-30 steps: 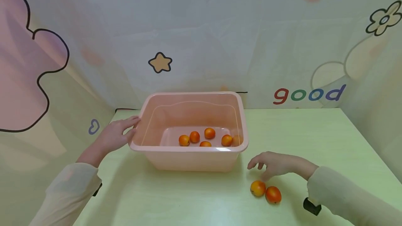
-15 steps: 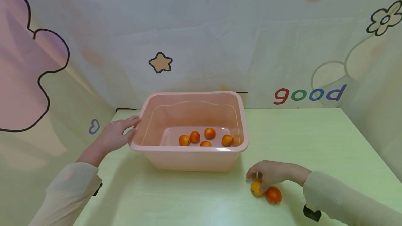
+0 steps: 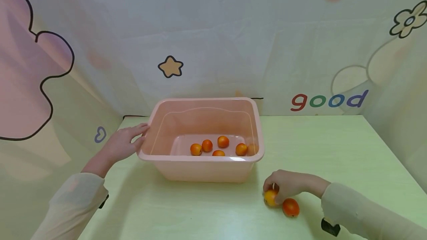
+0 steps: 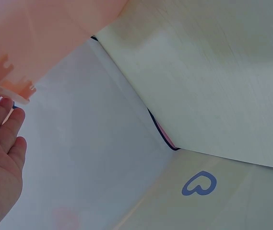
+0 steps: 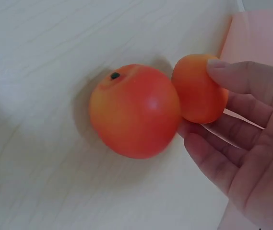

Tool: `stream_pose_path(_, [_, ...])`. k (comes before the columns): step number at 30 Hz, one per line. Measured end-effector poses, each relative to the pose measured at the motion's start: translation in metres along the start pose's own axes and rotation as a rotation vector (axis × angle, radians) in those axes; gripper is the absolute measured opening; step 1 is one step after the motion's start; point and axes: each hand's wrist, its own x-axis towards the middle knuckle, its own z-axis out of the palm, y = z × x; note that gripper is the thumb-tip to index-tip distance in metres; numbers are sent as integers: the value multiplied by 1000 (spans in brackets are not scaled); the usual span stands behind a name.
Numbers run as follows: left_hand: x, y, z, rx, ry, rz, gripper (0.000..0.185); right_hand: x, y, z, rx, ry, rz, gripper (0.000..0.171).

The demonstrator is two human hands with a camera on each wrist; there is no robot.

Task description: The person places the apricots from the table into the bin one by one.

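A pink plastic tub (image 3: 200, 169) stands on the table, and my left hand (image 3: 125, 142) holds its left rim. In the left wrist view, fingers (image 4: 10, 127) lie just under the tub's lip (image 4: 11, 93); the thumb is out of view there. My right hand (image 3: 290, 184) pinches a round yellow-orange fruit (image 3: 270, 197) between thumb and fingers, close over the table right of the tub. Beside it sits a redder round fruit (image 3: 291, 207), which in the right wrist view shows a small dark green stem end. Several similar orange fruits (image 3: 223, 142) lie on the tub's floor.
The pale green table (image 3: 320, 140) extends right of the tub and in front of it. A printed cloth backdrop (image 3: 213, 47) rises behind the table and along both sides. The tub stands near the table's back edge.
My right hand has come down onto the yellow-orange fruit, closed thumb and fingers on it and shifted it slightly left. The left hand and the tub have stayed put.
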Motion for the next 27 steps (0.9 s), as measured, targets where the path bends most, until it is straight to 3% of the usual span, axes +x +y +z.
stream_pose_path(14, [0, -3, 2, 17, 18, 40, 44, -14, -14, -29, -3, 25, -114, 26])
stream_pose_path(27, [0, -4, 3, 5, 12, 35, 44, -31, -31, -58, -17, 59, -93, 26])
